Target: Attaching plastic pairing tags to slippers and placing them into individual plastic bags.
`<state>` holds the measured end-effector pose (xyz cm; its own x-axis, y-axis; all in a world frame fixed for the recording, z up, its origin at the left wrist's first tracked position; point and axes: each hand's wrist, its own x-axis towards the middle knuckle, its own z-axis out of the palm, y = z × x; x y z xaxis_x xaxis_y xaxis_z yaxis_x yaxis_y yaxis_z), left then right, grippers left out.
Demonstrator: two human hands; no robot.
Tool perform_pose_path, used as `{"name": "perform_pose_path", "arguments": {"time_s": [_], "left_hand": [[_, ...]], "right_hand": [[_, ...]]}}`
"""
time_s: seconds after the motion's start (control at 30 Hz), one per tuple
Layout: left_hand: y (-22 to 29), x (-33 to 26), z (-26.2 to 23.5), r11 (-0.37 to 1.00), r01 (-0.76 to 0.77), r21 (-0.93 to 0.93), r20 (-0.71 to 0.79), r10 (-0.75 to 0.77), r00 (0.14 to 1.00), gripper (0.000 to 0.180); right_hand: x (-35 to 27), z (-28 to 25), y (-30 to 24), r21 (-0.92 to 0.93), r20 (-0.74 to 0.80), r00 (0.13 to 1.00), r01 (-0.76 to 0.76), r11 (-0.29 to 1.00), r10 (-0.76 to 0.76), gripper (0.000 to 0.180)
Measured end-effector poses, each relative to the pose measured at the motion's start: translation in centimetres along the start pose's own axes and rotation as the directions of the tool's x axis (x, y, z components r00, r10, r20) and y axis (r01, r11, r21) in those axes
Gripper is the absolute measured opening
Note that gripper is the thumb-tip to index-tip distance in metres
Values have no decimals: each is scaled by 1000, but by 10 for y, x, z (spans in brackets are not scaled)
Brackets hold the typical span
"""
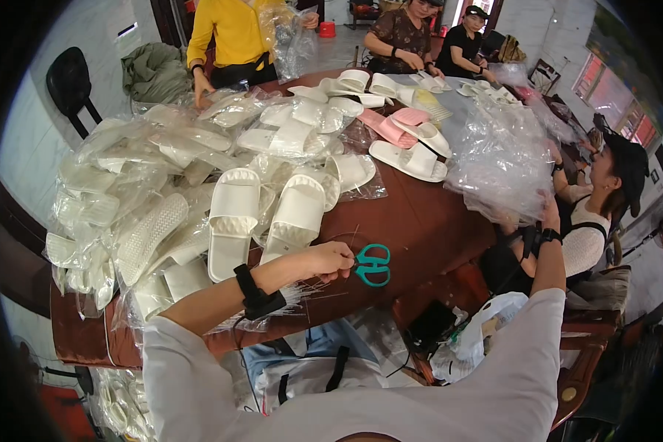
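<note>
My left hand (330, 261) is closed in a pinch over the table, beside scissors with teal handles (373, 265). A thin clear strand shows near its fingertips, but what they hold is too small to make out. Just beyond this hand lies a pair of white slippers, one (233, 221) left of the other (296, 215). Far out to the right, my right hand (548, 211) grips the edge of a clear plastic bag (502, 166) at the side of a heap of such bags. Its fingertips are partly hidden by the plastic.
Bagged white slippers (136, 191) pile up across the table's left side. Pink slippers (394, 127) and a white pair (412, 160) lie farther back. Thin clear strands (295, 298) spread along the near edge of the brown table (420, 228). Several people work around it, one (593, 199) close to my right hand.
</note>
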<state>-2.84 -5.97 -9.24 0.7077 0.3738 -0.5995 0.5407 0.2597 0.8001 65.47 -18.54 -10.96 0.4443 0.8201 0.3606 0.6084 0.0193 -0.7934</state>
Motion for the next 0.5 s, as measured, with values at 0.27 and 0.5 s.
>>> {"name": "perform_pose_path", "arguments": {"time_s": [0.27, 0.5], "left_hand": [[-27, 59, -1, 984, -37, -174, -36, 32, 999, 29], [-10, 53, -4, 944, -27, 330, -183, 92, 979, 22]], "right_hand": [[19, 4, 62, 308, -73, 991, -84, 948, 112, 45], [61, -18, 88, 498, 47, 997, -80, 864, 66, 44]]}}
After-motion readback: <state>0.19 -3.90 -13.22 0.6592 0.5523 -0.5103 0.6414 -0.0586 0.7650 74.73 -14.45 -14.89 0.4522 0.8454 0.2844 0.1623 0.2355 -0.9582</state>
